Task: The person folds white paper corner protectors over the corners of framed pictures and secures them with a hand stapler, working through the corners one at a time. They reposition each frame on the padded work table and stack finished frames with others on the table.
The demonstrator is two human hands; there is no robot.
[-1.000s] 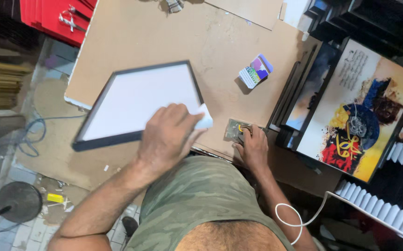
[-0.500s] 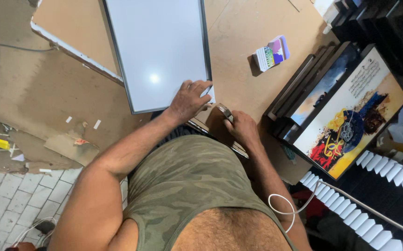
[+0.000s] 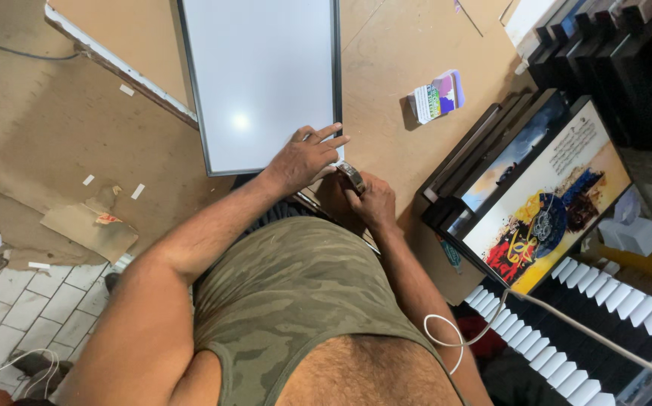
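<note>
Sleeveless green camouflage top (image 3: 296,301), bare arms.

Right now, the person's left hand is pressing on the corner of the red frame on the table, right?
Not quite. The head view shows the left hand pressing on the corner of a frame that is black with a white face, not red. It does lie on the table.

Framed panel (image 3: 262,79): rectangular, thin dark frame around a plain white glossy face, lying flat and face-up on the table (image 3: 394,68), its near corner at the table's front edge. Small metallic tool (image 3: 351,177): silvery, compact, tilted, just beside that near corner of the panel, details unclear.
</note>
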